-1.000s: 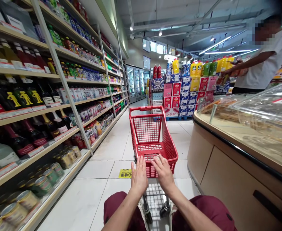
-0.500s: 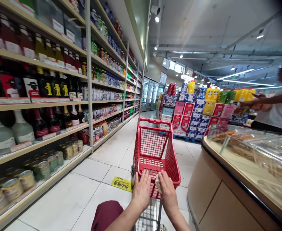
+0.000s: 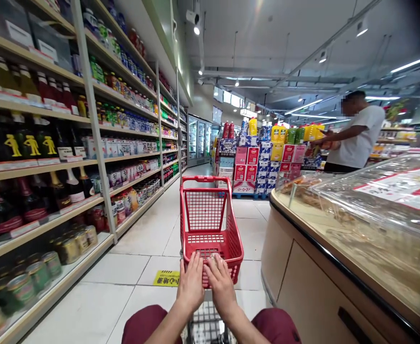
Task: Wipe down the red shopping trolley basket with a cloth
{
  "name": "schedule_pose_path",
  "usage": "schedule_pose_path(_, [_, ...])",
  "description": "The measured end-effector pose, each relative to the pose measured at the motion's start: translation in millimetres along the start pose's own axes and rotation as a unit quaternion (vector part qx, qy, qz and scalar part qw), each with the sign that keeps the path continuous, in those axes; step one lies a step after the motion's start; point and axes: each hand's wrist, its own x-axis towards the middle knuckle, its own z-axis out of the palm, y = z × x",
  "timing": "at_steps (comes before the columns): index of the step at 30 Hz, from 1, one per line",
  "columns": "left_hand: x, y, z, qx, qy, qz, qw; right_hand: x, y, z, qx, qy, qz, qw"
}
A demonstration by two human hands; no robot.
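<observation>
A red plastic shopping cart (image 3: 206, 210) with a lattice basket stands in front of me on the tiled floor. My left hand (image 3: 191, 283) lies on its near rim, fingers stretched forward and holding nothing visible. Beside it, my right hand (image 3: 221, 285) rests on the same rim with its fingers bent over it. A small pale, crumpled scrap, like a cloth or tissue (image 3: 212, 257), shows at the right fingertips, mostly hidden under them. Below my wrists is the cart's lower grey wire rack (image 3: 207, 319).
Shelves of bottles and cans (image 3: 98, 157) line the left side. To the right stands a curved counter (image 3: 285, 258) with clear-lidded food trays (image 3: 367, 191). Stacked drink cartons (image 3: 247, 165) stand ahead; a person in a white shirt (image 3: 360, 131) is behind the counter. A yellow floor sticker (image 3: 166, 278) lies left of the cart.
My view has turned right, so shelves and cart sit further left. My right hand has moved closer to the left one along the rim, and the pale scrap is now more hidden.
</observation>
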Motion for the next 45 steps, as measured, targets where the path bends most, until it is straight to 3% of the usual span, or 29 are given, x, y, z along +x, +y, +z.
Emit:
schedule_pose_path(3, [0, -4, 0, -0.013, 0.013, -0.005, 1.0, 9, -10, 2, -0.012, -0.013, 0.004, 1.0])
schedule_pose_path(8, [1, -6, -5, -0.029, 0.004, 0.006, 1.0, 14, 27, -13, -0.025, -0.047, 0.009, 0.999])
schedule_pose_path(11, [-2, -5, -4, -0.039, 0.005, 0.014, 0.999, 4, 41, -18, -0.046, -0.032, 0.08, 0.995])
schedule_pose_path(14, [-6, -3, -3, -0.044, 0.006, 0.015, 0.999, -6, 30, -13, -0.028, -0.023, 0.111, 0.993])
schedule_pose_path(18, [-12, -2, -1, -0.042, -0.002, 0.013, 0.999, -8, 17, -8, 0.023, -0.041, 0.024, 0.999])
schedule_pose_path(23, [-15, 0, -3, -0.05, 0.005, 0.017, 0.999, -6, 20, -11, -0.023, -0.023, 0.128, 0.991])
schedule_pose_path(27, [-17, 3, -4, -0.042, 0.001, 0.027, 0.999, -8, 11, -17, 0.021, -0.068, 0.037, 0.997])
schedule_pose_path(32, [-22, 4, 4, -0.004, 0.016, 0.058, 0.998, -10, 12, -23, -0.028, -0.037, 0.155, 0.987])
schedule_pose_path(37, [-24, -1, 7, 0.021, 0.032, 0.069, 0.997, -7, 2, -22, 0.023, -0.061, 0.064, 0.996])
schedule_pose_path(42, [-22, -5, 3, -0.004, 0.021, 0.093, 0.995, -9, 22, -28, -0.035, -0.028, 0.197, 0.979])
schedule_pose_path(45, [-23, -5, 5, -0.004, 0.039, 0.08, 0.996, -7, 13, -24, 0.001, -0.047, 0.132, 0.99])
